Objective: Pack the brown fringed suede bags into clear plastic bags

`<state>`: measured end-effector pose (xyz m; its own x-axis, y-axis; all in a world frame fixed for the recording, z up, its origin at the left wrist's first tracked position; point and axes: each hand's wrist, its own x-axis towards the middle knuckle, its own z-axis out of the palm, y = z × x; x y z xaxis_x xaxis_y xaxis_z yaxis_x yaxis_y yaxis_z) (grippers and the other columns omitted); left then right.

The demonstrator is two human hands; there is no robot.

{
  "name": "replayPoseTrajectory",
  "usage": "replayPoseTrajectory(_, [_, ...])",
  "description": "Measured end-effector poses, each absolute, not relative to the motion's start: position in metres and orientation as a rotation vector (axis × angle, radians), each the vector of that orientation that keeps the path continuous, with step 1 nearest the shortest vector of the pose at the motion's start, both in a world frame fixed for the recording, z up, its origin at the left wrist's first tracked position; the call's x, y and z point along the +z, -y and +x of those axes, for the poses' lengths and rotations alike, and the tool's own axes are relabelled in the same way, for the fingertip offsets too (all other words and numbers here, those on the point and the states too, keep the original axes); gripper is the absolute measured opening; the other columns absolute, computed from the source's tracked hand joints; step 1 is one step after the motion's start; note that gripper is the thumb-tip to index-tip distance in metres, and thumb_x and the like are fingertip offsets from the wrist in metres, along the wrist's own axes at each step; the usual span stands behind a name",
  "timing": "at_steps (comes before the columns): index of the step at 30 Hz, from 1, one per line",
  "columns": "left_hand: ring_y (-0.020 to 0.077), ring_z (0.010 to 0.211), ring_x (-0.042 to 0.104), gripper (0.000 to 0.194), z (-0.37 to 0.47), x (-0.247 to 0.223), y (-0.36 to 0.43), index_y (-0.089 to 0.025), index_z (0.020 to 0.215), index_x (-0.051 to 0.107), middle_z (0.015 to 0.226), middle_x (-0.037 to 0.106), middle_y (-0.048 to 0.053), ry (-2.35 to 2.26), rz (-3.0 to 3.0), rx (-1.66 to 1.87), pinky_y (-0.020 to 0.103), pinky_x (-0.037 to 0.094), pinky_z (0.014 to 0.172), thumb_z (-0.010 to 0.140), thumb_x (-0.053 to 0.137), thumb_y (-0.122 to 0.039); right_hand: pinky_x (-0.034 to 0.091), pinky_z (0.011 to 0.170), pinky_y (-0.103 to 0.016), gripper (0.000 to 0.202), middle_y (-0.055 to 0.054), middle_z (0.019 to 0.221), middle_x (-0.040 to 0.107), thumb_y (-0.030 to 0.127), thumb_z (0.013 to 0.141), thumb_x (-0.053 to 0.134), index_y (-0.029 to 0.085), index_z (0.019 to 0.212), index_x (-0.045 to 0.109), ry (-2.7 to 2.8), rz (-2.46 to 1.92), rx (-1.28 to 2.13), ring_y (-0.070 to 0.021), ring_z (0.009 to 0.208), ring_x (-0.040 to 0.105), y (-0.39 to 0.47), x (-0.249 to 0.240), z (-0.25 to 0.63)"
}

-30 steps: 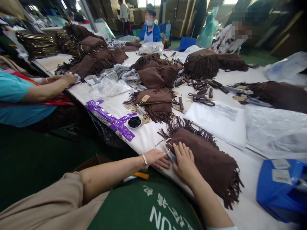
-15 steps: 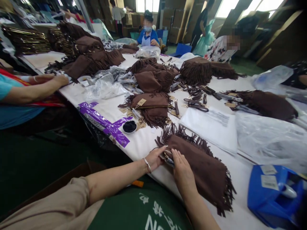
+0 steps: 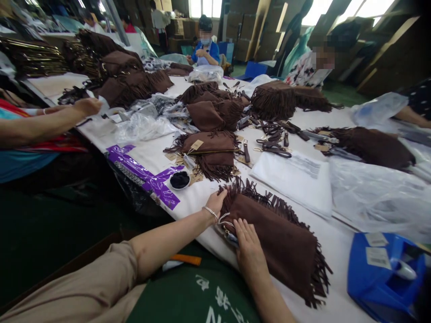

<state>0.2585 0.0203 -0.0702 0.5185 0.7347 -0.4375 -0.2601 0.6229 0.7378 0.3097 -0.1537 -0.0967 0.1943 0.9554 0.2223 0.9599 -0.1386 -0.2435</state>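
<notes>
At far left we record purple tape — next to it a dark-filled bowl. The left hand meets the fringe at the upper left corner of the brown pouch; we cannot tell whether its fingers close on it. The right hand lies flat, fingers extended, on the pouch's near left part. Most of the pouch lies right of both hands, on the white table — beyond it, we see a blue holder.

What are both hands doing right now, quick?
Left hand: at the fringe of the brown bag; can't tell if gripping.
Right hand: open, resting on the bag.
</notes>
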Motion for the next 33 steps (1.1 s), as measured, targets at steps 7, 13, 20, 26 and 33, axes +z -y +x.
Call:
replayPoseTrajectory(7, [0.0214, 0.137, 0.026, 0.042, 0.253, -0.062, 0.016, -0.022, 0.128, 0.049, 0.143, 0.039, 0.006, -0.34, 2.027, 0.255, 0.041, 0.008, 0.116, 0.087, 0.049, -0.033, 0.034, 0.109, -0.051, 0.051, -0.009, 0.142, 0.041, 0.032, 0.084, 0.049, 0.021, 0.133, 0.042, 1.811, -2.01, 0.437, -0.0272, 0.135, 0.029, 0.172, -0.065, 0.327])
replayPoseTrajectory(13, [0.0225, 0.14, 0.013, 0.058, 0.256, -0.069, 0.021, -0.02, 0.141, 0.027, 0.15, 0.021, 0.009, -0.262, 2.463, 0.062, 0.045, 0.006, 0.115, 0.089, 0.043, -0.042, 0.022, 0.114, -0.048, 0.048, -0.002, 0.145, 0.036, 0.04, 0.089, 0.041, 0.029, 0.136, 0.035, 1.505, -2.284, 0.154, -0.0193, 0.138, 0.021, 0.196, -0.056, 0.399])
replayPoseTrajectory(20, [0.028, 0.141, 0.006, 0.083, 0.265, -0.054, 0.026, -0.015, 0.144, 0.016, 0.151, 0.015, 0.014, 0.04, 2.71, -0.103, 0.049, 0.006, 0.114, 0.08, 0.055, -0.051, 0.025, 0.111, -0.051, 0.052, -0.015, 0.142, 0.038, 0.044, 0.09, 0.036, 0.014, 0.132, 0.041, 0.8, -2.443, 0.045, -0.0258, 0.136, 0.027, 0.258, -0.067, 0.458])
replayPoseTrajectory(26, [0.0251, 0.141, 0.002, 0.094, 0.282, -0.048, 0.065, -0.019, 0.145, 0.01, 0.153, 0.005, 0.008, 0.361, 2.681, -0.162, 0.045, 0.005, 0.116, 0.063, 0.057, -0.015, 0.039, 0.104, -0.042, 0.043, -0.007, 0.123, 0.059, 0.048, 0.089, 0.036, 0.022, 0.117, 0.055, 0.169, -1.904, 0.124, -0.0203, 0.114, 0.053, 0.301, -0.058, 0.388])
replayPoseTrajectory(33, [0.0208, 0.141, 0.007, 0.09, 0.296, -0.054, 0.074, -0.021, 0.142, 0.02, 0.153, 0.015, 0.003, 0.275, 2.643, -0.156, 0.047, 0.009, 0.116, 0.058, 0.045, -0.002, 0.053, 0.08, -0.045, 0.06, -0.016, 0.094, 0.069, 0.061, 0.085, 0.032, 0.01, 0.101, 0.059, -0.129, -1.39, 0.812, -0.0253, 0.085, 0.067, 0.314, -0.07, 0.331])
